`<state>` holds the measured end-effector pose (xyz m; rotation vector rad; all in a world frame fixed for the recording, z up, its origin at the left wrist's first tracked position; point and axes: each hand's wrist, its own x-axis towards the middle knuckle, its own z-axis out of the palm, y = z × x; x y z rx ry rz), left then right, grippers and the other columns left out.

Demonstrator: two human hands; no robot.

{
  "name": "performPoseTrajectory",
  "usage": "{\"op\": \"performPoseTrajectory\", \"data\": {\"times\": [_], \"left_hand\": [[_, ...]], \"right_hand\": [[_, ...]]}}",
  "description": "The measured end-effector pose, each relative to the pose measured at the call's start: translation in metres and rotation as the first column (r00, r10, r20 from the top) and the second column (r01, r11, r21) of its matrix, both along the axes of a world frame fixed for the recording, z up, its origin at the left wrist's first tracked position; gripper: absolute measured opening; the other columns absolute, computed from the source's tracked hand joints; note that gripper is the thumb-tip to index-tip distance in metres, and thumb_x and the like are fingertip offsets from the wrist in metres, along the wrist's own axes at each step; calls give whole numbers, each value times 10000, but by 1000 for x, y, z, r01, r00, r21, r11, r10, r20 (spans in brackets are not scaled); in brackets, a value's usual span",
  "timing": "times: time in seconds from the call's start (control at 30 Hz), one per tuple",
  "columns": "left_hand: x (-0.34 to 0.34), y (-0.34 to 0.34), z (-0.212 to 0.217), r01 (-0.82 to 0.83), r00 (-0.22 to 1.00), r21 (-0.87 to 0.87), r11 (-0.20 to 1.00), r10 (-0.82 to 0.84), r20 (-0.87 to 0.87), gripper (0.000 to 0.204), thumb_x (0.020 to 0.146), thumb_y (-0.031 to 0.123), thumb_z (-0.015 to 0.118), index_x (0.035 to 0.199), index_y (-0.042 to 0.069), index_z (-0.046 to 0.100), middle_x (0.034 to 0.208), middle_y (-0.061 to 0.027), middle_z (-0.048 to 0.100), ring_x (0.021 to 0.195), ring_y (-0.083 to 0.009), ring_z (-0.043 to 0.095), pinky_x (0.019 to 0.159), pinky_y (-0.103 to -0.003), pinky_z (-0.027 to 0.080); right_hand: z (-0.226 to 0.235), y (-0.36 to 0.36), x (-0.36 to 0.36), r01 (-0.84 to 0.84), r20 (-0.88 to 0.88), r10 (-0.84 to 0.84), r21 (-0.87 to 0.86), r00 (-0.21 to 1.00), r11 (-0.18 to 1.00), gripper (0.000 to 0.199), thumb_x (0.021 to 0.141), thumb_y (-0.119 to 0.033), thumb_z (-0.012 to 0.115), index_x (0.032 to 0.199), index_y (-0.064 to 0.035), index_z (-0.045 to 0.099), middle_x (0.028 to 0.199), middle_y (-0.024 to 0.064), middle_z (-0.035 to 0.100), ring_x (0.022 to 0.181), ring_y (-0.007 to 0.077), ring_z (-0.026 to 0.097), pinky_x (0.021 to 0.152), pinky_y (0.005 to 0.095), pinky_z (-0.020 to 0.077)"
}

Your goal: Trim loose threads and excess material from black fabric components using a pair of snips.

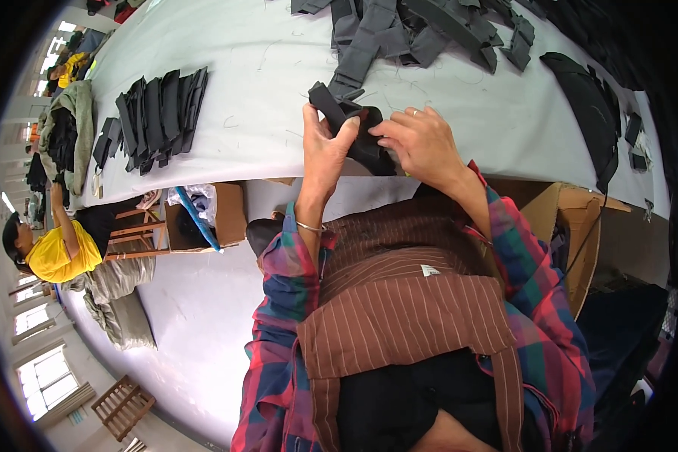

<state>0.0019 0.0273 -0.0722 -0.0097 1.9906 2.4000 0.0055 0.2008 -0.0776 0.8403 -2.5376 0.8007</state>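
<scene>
My left hand [325, 147] is closed round a dark grey strip of sewn fabric [330, 104] just above the near edge of the white table [264, 113]. The strip is folded into a loop, and its lower part hangs dark below my fingers. My right hand [423, 143], with a ring on one finger, pinches at the right side of the same piece, thumb and forefinger together. A heap of similar dark grey fabric pieces [422, 30] lies beyond my hands, its nearest strip reaching down to the one I hold.
Stacked grey fabric pieces [162, 113] lie on the left of the table; a larger black fabric piece [584, 109] lies at the right. Cardboard boxes [230, 215] stand under the table edge. At far left a person in a yellow top [64, 248] stands at the table.
</scene>
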Motion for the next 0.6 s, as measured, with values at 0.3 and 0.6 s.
{"op": "performPoseTrajectory", "data": {"times": [0.3, 0.6], "left_hand": [[2, -3, 3, -23, 999, 38, 999, 24, -34, 361, 843, 10, 598, 1118, 17, 365, 1046, -147, 602, 941, -168, 603, 792, -273, 496], [20, -40, 48, -98, 995, 54, 994, 98, 7, 386, 852, 9, 571, 1201, 12, 406, 1066, -173, 623, 995, -247, 633, 821, -309, 489]], "right_hand": [[14, 6, -1, 20, -44, -24, -90, 999, 996, 164, 785, -134, 679, 948, -123, 661, 728, 27, 580, 663, 188, 539, 621, 324, 383], [17, 5, 31, 304, 634, 204, -597, 746, 742, 172, 832, -110, 700, 988, -53, 655, 710, -94, 472, 653, 17, 409, 582, 173, 340]]}}
